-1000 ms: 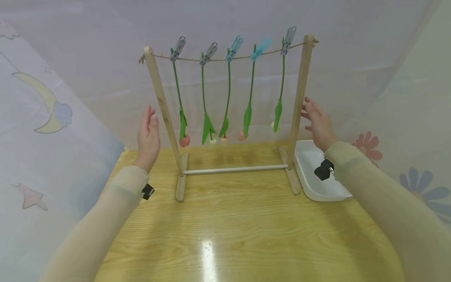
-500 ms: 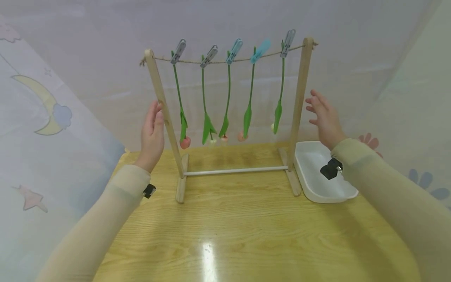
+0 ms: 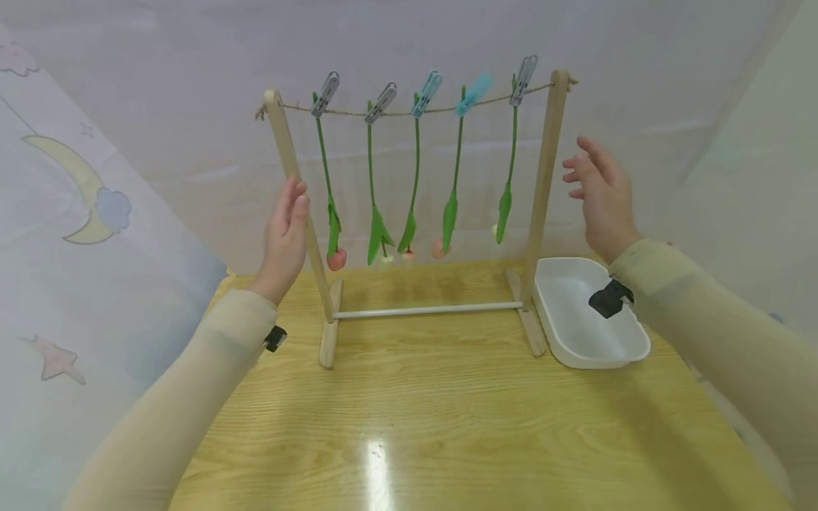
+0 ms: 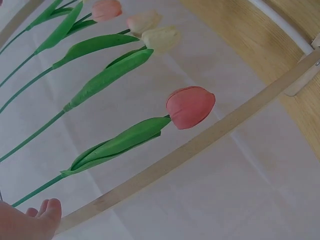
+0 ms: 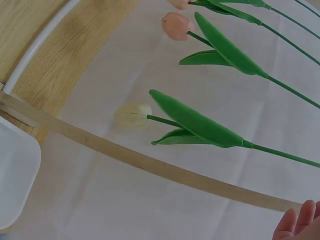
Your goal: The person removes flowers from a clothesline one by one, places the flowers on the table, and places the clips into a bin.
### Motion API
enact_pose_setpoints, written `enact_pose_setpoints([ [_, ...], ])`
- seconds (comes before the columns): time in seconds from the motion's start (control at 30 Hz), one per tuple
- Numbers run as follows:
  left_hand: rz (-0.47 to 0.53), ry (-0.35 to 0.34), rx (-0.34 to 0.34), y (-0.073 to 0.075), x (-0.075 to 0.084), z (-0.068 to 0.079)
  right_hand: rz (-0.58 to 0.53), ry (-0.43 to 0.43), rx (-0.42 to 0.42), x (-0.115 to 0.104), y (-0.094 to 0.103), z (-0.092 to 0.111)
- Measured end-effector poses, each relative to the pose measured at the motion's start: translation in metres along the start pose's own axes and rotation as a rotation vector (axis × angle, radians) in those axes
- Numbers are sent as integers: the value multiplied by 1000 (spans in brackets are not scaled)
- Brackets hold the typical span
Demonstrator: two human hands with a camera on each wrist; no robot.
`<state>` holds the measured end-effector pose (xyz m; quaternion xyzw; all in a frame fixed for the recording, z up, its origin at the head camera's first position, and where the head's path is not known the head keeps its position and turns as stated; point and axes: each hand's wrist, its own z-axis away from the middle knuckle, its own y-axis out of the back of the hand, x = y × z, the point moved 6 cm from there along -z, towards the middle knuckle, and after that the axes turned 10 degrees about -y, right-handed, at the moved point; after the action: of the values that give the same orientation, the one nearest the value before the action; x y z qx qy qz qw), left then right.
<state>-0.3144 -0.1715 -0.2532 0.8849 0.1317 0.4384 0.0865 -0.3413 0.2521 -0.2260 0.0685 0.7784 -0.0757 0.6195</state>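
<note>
You're likely lining up the rack (image 3: 544, 177): your left hand (image 3: 284, 241) lies fairly straight beside it (contact unclear), your right hand (image 3: 606, 202) apart, loosely bent, both holding nothing. Five tulips (image 3: 450, 215) hang heads-down there, so the next move likely calls for gentleness.

Small screened-off tabletop corner, home or studio impossible to tell, yellow wood-grain table (image 3: 434, 426) in the middle, creased plain pale sheet (image 3: 211, 85) across the far side, white sheet (image 3: 38, 284) printed with a yellow crescent moon (image 3: 79, 172) and a pink star (image 3: 57, 358) on the left
</note>
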Motion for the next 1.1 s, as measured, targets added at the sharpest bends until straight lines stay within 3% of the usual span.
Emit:
enact_pose_setpoints([
  [0.5,12,20,-50,-9,6,-6,8,97,-122,-38,-36,10],
  [0.7,22,26,-59,-11,7,-7,114,87,-142,-47,-45,11],
  [0.83,12,40,-71,-12,7,-9,193,137,-172,-53,-54,11],
  [1.1,4,64,-85,-15,6,-12,224,216,-248,-68,-72,15],
])
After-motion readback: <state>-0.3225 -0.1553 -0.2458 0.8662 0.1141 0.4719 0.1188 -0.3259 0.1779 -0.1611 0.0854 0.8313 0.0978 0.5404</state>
